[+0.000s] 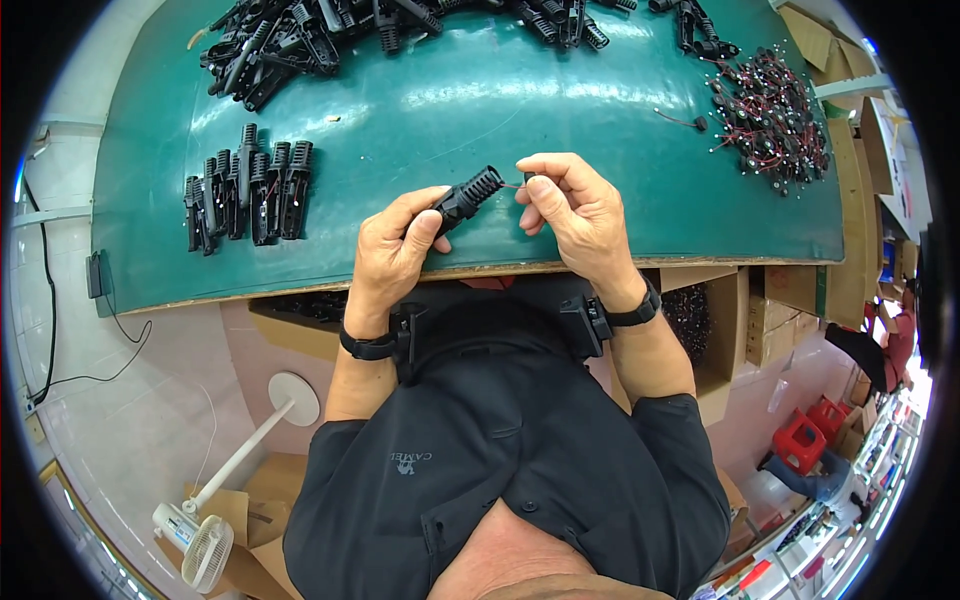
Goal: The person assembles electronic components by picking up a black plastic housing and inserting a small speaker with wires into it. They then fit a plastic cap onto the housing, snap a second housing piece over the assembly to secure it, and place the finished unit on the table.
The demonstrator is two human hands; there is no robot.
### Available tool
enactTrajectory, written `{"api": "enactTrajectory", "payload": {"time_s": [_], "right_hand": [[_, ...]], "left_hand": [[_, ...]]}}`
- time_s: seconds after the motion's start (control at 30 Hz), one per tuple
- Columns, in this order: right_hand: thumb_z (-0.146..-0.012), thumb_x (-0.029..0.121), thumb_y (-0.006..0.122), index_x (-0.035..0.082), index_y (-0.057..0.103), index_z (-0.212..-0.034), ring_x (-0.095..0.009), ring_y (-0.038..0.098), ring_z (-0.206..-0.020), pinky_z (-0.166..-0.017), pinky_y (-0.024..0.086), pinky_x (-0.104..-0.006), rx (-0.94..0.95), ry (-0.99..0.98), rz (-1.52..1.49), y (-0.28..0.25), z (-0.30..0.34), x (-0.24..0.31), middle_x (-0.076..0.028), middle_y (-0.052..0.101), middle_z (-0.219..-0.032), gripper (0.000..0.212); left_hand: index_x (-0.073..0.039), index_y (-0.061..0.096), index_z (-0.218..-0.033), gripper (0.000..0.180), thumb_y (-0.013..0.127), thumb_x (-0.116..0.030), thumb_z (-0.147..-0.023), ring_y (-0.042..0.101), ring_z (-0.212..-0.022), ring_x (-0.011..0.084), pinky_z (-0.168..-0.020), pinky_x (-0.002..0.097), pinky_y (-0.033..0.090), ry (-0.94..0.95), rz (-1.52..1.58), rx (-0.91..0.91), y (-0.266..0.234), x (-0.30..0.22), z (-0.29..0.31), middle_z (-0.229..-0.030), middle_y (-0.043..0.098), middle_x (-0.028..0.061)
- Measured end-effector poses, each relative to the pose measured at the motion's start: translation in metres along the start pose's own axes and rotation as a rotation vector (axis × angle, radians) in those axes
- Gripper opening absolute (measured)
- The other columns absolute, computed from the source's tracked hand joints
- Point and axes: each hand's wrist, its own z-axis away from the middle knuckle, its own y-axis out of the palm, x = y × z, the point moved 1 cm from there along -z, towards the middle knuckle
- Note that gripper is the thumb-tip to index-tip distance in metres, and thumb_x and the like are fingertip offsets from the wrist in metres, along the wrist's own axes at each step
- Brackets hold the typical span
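My left hand [398, 243] is closed round a black ribbed plastic housing [468, 196], tilted with its ribbed end up to the right. In my right hand [577, 205], thumb and fingers pinch a small black part with a thin red wire [512, 185]. The wire runs to the ribbed end of the housing; whether it goes inside is too small to tell. Both hands are above the near edge of the green table [420, 130]. To the left, several similar black housings [250, 190] lie side by side in a group.
A heap of black housings [290, 45] covers the far left of the table. At the far right lies a pile of small wired parts [770, 120], with a single wired part [700, 124] beside it. Open cardboard boxes [735, 330] stand below the table edge. A white fan [205, 550] stands lower left.
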Motion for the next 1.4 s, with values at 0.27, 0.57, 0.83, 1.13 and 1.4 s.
{"api": "enactTrajectory", "payload": {"time_s": [0.27,0.57,0.83,1.13,1.4], "right_hand": [[-0.108,0.017,0.063,0.001,0.068,-0.123,-0.009,0.067,-0.072,-0.064,0.055,-0.0230,-0.008,0.023,0.014,0.000,-0.004,0.000,-0.006,0.071,-0.092,0.022],[-0.107,0.019,0.066,0.002,0.069,-0.121,-0.007,0.066,-0.071,-0.063,0.055,-0.0223,0.013,0.112,0.013,0.000,-0.008,-0.003,-0.005,0.071,-0.091,0.022],[-0.106,0.020,0.067,0.001,0.069,-0.119,-0.007,0.066,-0.071,-0.063,0.055,-0.0218,0.023,0.112,0.050,-0.002,-0.006,-0.011,-0.004,0.071,-0.091,0.023],[-0.106,0.017,0.068,0.001,0.069,-0.120,-0.007,0.066,-0.071,-0.064,0.056,-0.0217,0.041,0.123,-0.015,0.003,0.000,-0.014,-0.004,0.071,-0.092,0.022],[-0.104,0.015,0.071,0.000,0.068,-0.124,-0.008,0.069,-0.075,-0.067,0.058,-0.0223,0.079,0.041,0.005,0.000,0.004,-0.011,-0.005,0.073,-0.096,0.025]], "left_hand": [[-0.005,0.068,-0.134,0.037,0.063,-0.031,-0.108,0.069,-0.075,0.0083,-0.057,0.0194,0.048,-0.125,0.077,0.047,-0.001,-0.006,-0.004,-0.097,0.074,0.0043],[-0.005,0.070,-0.131,0.033,0.061,-0.028,-0.109,0.071,-0.081,0.0099,-0.058,0.0199,0.051,-0.152,0.098,0.067,-0.002,-0.002,-0.007,-0.100,0.073,0.0041],[-0.004,0.070,-0.129,0.030,0.070,-0.019,-0.103,0.071,-0.085,0.0112,-0.064,0.0207,0.054,-0.181,0.100,0.105,-0.006,-0.004,-0.012,-0.109,0.070,0.0056],[-0.002,0.070,-0.131,0.049,0.084,-0.003,-0.085,0.069,-0.095,0.0141,-0.076,0.0259,0.055,0.037,0.039,0.164,-0.003,-0.007,-0.008,-0.113,0.066,0.0059],[-0.005,0.073,-0.130,0.052,0.086,-0.005,-0.079,0.062,-0.083,0.0143,-0.073,0.0283,0.050,0.078,-0.200,0.142,-0.006,-0.013,-0.008,-0.096,0.068,0.0052]]}}
